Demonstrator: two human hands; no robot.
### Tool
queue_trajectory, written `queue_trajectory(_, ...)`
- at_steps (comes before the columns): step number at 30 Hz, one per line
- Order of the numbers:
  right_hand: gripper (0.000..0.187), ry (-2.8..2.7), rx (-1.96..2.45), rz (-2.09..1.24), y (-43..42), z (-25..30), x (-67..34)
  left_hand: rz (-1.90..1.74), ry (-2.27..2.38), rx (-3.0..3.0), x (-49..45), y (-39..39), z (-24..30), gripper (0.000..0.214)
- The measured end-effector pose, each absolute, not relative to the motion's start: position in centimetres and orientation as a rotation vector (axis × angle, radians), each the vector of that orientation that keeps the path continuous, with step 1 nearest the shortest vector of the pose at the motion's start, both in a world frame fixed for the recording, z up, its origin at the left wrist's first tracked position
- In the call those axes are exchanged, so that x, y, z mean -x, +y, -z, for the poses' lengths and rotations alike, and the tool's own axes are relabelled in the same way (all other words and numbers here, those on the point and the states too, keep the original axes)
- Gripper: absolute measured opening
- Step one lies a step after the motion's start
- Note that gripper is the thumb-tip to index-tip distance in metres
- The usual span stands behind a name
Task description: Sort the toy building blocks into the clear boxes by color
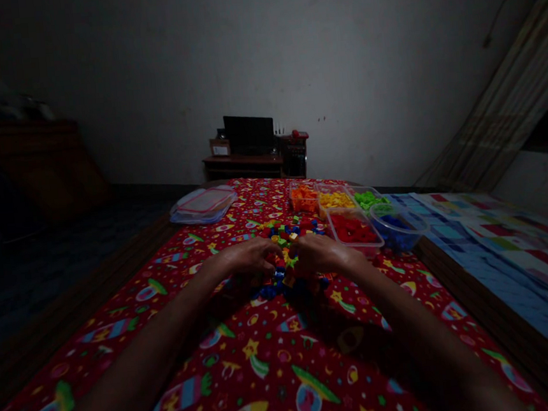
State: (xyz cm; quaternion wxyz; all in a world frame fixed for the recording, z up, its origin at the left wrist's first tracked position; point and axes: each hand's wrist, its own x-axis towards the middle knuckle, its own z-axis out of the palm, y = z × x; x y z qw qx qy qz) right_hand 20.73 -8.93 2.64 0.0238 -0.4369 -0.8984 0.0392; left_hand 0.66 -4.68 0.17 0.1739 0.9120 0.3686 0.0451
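Note:
Both my hands rest on a red patterned tablecloth (268, 359), meeting at a pile of small coloured blocks (288, 233). My left hand (244, 257) is curled, its fingertips pinched at the pile's near edge. My right hand (319, 253) is curled too, fingertips touching blocks beside the left. What each pinches is too small to name. Blue blocks (274, 288) lie just under the hands.
Clear tubs at the back right hold sorted blocks: orange (302, 198), yellow (335, 199), green (369, 198), red (353, 229), blue (395, 228). Stacked lids (203, 204) lie at the back left. A low cabinet with a dark screen (248, 134) stands by the wall.

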Motion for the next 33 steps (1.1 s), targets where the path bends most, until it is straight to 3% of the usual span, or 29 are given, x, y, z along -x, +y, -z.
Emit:
queue_trajectory(7,0.023,-2.837,1.407,0.087,-9.2,-0.4,-20.1,-0.27,1.063,-2.483,0.0,-3.9,-0.1,0.033)
queue_trajectory(15,0.029,-2.76,1.262,-0.053,-8.8,-1.8,-20.9,-0.507,1.086,-2.176,1.3,-2.8,0.0,0.053)
queue_trajectory(21,0.017,-2.936,1.281,-0.15,-9.4,-0.8,-18.9,-0.542,1.024,-1.925,2.0,-2.6,0.3,0.062)
queue_trajectory(29,0.017,-2.668,1.201,-0.042,-8.4,0.4,-20.2,-0.587,0.992,-1.866,2.1,-2.7,0.2,0.061)
queue_trajectory(33,0.02,-2.592,1.215,-0.157,-7.9,0.1,-20.4,-0.579,0.982,-1.851,2.1,-2.5,0.3,0.061)
